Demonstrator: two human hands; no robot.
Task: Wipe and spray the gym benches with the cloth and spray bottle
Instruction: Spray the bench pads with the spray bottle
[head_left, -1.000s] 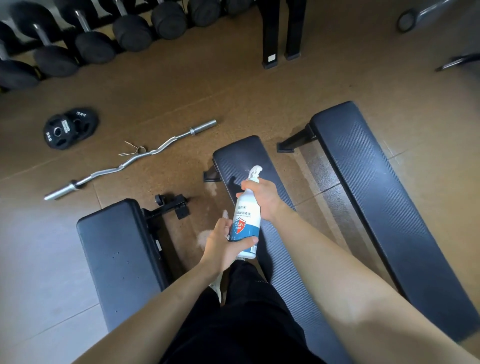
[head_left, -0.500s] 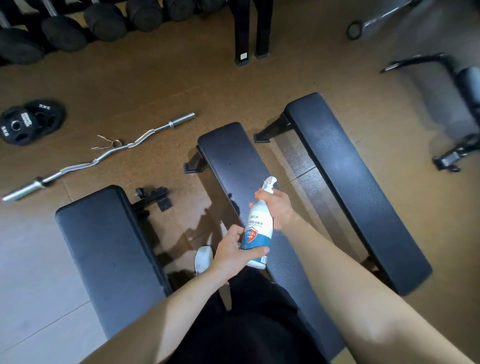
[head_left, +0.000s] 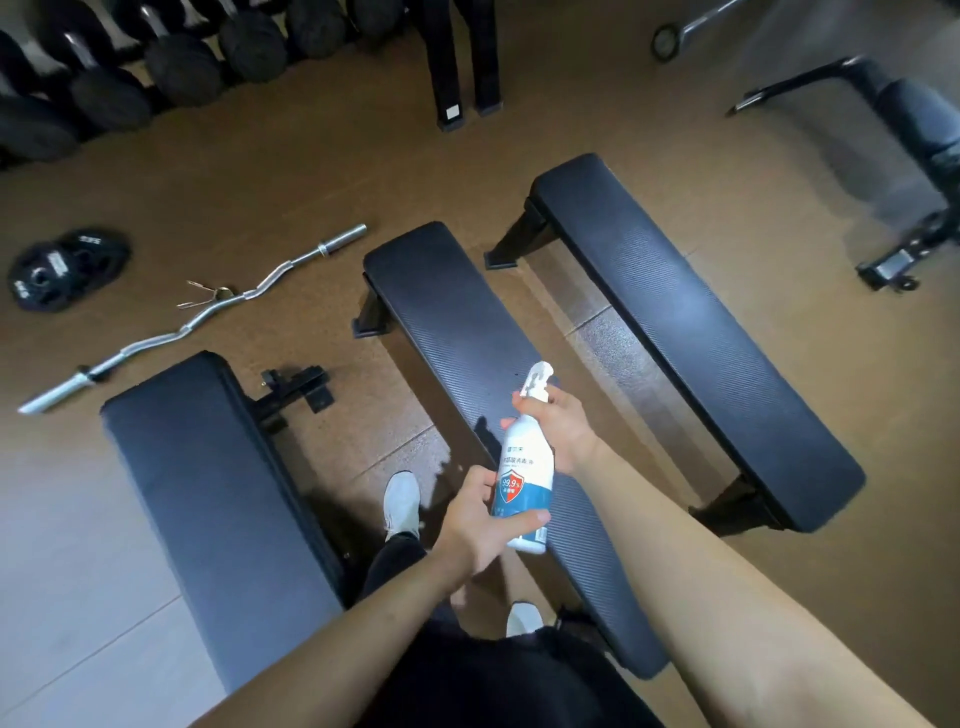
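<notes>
I see the spray bottle (head_left: 522, 483) held upright in both hands above the middle bench (head_left: 467, 353). My left hand (head_left: 480, 525) is wrapped around the lower body of the bottle, thumb across the blue part of the label. My right hand (head_left: 558, 426) is closed around the neck just under the white trigger head, whose nozzle points away from me along the padded surface. 3 benches lie side by side: the left bench (head_left: 208, 493), the middle one, and the right bench (head_left: 691, 332), all black and textured. I cannot find the cloth anywhere in view. A curl bar (head_left: 197, 322) lies on the brown floor (head_left: 260, 171) beside 2 weight plates (head_left: 62, 270). Dumbbells (head_left: 171, 67) line the far edge. My white shoe (head_left: 401, 501) stands between the left and middle benches.
</notes>
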